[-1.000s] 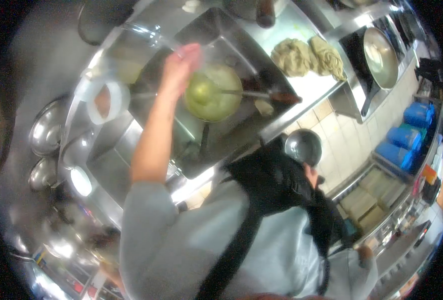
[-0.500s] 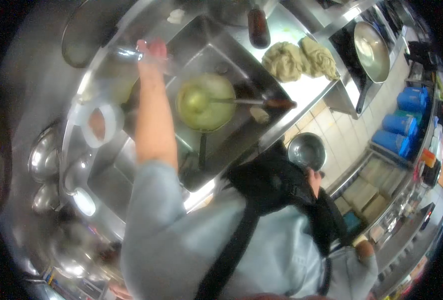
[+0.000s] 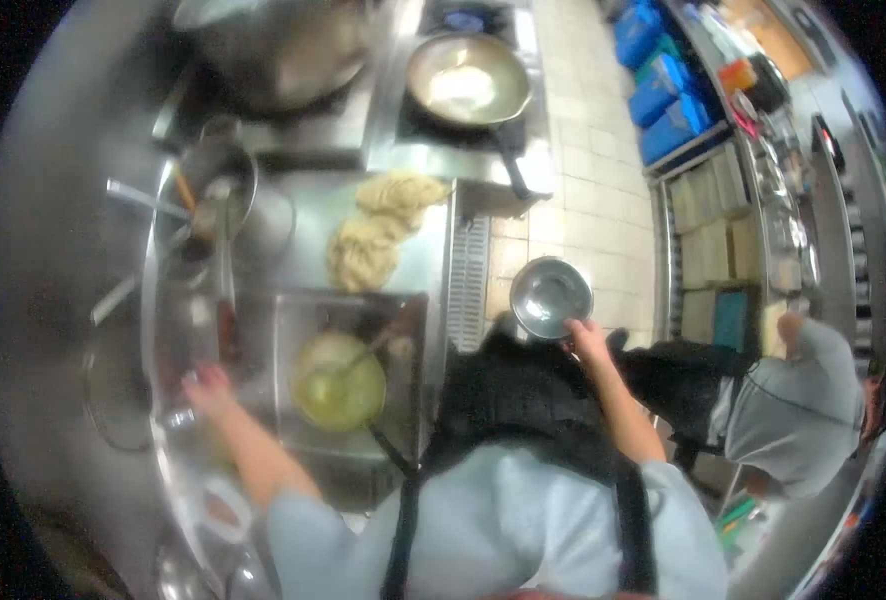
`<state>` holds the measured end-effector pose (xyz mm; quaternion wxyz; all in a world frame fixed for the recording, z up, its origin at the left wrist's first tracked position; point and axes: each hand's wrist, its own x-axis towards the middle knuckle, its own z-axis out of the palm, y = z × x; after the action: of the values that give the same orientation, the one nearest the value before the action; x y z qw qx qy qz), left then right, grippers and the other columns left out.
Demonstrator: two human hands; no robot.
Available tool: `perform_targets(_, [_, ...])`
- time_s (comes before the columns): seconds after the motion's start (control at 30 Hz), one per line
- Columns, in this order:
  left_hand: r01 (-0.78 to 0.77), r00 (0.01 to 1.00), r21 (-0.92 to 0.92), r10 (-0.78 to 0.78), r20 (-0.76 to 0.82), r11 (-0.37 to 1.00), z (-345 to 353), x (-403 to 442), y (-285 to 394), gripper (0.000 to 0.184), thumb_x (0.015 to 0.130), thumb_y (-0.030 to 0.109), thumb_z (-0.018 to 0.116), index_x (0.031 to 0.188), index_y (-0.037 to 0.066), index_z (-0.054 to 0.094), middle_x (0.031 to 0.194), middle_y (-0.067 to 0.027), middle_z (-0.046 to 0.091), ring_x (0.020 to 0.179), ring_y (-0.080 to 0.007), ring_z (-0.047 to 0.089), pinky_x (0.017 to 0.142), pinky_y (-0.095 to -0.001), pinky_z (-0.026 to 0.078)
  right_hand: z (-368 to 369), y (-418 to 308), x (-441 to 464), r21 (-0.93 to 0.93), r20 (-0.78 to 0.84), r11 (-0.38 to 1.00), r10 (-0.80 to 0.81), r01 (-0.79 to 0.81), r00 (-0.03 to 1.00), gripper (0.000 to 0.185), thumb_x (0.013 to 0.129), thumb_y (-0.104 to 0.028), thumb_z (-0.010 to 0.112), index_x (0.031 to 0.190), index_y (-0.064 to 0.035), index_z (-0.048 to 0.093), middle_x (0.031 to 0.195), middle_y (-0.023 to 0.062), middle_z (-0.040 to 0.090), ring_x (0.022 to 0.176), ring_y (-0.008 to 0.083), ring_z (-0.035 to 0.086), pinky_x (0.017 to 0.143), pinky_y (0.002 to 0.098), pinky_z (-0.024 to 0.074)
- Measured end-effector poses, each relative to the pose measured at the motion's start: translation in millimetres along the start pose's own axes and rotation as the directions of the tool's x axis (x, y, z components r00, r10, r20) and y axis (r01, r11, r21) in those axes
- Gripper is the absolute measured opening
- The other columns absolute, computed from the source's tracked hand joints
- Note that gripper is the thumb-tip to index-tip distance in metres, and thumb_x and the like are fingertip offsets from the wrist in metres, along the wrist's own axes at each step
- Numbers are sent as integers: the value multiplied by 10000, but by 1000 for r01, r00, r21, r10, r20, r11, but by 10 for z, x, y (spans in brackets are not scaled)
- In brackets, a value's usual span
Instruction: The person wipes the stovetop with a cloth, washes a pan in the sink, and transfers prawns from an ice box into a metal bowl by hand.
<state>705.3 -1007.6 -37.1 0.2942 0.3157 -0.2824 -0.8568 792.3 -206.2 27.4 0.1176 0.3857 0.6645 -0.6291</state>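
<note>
My right hand grips the rim of a round metal bowl in front of my apron, over the floor. My left hand reaches across to the back of the sink, close to a shiny metal fitting that looks like a tap. Its fingers are blurred, so I cannot make out whether they hold anything. Below and right of it, a pan with a black handle sits in the metal sink. Yellow-green liquid fills the pan, and a ladle rests in it.
Two crumpled beige cloths lie on the counter beyond the sink. A frying pan stands on the stove, beside a large pot. To my right, another person works near shelves and blue containers.
My view has swung round, so the sink and stove appear turned. My left hand remains at the back of the sink; my right hand still has the bowl, now more plainly seen.
</note>
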Motion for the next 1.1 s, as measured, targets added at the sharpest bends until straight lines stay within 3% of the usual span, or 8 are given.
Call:
perform_targets(0.07, [304,945,-14,-303,-125,953,-403,515,155,487,799,490,655,1211,272,515,1165,-98,578,1101,-294,541,853,-505,485,-181,7,-19,114,-60,993,14,-7,998,249,868,-171,577,1021,25,571,751,91,608,550,158,562,506,275,480])
perform_targets(0.13, [-385,896,698,424,128,604,-1099,1293,-96,475,792,493,639,1204,287,524,1127,-77,580,1055,-279,544,790,-477,507,-347,-35,-42,182,-152,983,39,-10,988,247,869,-159,573,1033,27,562,770,99,610,570,162,574,502,275,485])
perform_targets(0.23, [-1,894,330,149,-423,944,478,-243,-115,625,812,765,387,917,181,580,812,14,610,756,-172,557,656,-333,483,-667,9,60,376,-245,927,120,-20,962,300,879,-189,568,1069,34,504,846,117,620,599,177,609,471,277,478])
perform_targets(0.4, [-252,965,432,192,179,866,-533,246,-272,468,936,482,446,1180,99,559,1102,-41,598,1028,-192,558,899,-364,406,-1074,-19,303,515,-296,857,187,-8,937,248,872,-192,576,1020,-4,510,793,88,552,619,195,588,527,313,477])
perform_targets(0.43, [-13,966,614,168,-195,789,649,-874,-540,529,951,385,370,1330,23,449,1355,-136,493,1280,-285,436,1074,-445,325,-1179,18,412,543,-297,840,189,3,936,237,872,-188,574,1012,-8,510,791,88,551,618,195,587,524,318,470])
perform_targets(0.67, [-194,961,545,269,-60,815,1272,-2221,-1636,365,915,276,587,1169,13,594,1206,-74,599,1107,-205,552,951,-362,392,-1956,-12,1106,508,-232,857,231,-85,945,248,897,-169,510,1016,48,520,773,110,589,583,156,568,476,273,481])
perform_targets(0.93, [-668,693,743,392,605,34,3285,-4114,-3139,191,915,145,599,975,-30,645,976,-87,654,945,-206,595,876,-315,453,-3096,-51,2026,266,-125,955,171,-133,977,235,880,-191,555,976,24,563,737,115,631,545,166,622,435,272,469])
perform_targets(1.1, [-726,671,687,-191,716,26,4508,-5233,-3726,173,839,65,644,979,-37,636,962,-136,649,918,-232,612,835,-328,468,-3473,-228,2744,247,-105,935,287,-255,952,284,890,-216,567,1026,32,543,778,113,626,578,174,636,467,280,509])
